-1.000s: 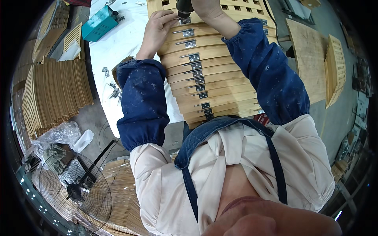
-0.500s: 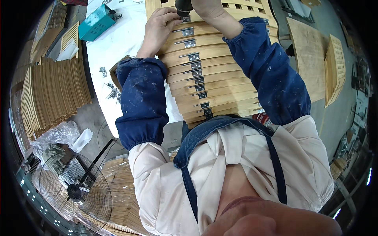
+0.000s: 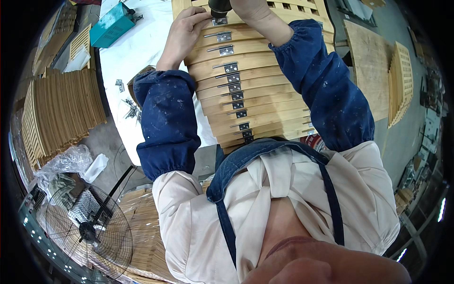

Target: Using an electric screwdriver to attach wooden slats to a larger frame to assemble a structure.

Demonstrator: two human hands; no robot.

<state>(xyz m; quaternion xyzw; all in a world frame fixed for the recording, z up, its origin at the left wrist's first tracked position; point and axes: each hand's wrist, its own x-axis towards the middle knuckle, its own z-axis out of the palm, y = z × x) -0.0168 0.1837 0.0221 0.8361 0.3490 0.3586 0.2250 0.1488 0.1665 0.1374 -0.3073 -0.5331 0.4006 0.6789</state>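
Note:
A row of wooden slatted panels [image 3: 265, 60] lies overlapped on the table, with small metal hinges [image 3: 224, 36] along their edges. At the top edge of the view, the dark round nose of a power screwdriver [image 3: 219, 7] stands over the farthest hinge [image 3: 220, 21]. My right hand [image 3: 253, 9] is closed round this tool, though its fingers are partly cut off by the frame. My left hand [image 3: 185, 32] has its thumb and fingertips pinched together at that hinge's left side. Whether a screw sits between them is too small to see.
Loose hinges [image 3: 131, 110] lie on the white tabletop [image 3: 142, 61], near a cardboard box partly behind my left sleeve. Farther left is a teal metal box [image 3: 112, 26]. Stacked panels [image 3: 66, 111] and a caged fan [image 3: 88, 232] stand at left; a wooden board [image 3: 366, 66] is at right.
My left hand has shifted slightly left, its fingers drawn a little back from the hinge's face. The screwdriver stays over the same hinge. The whole view has drifted slightly.

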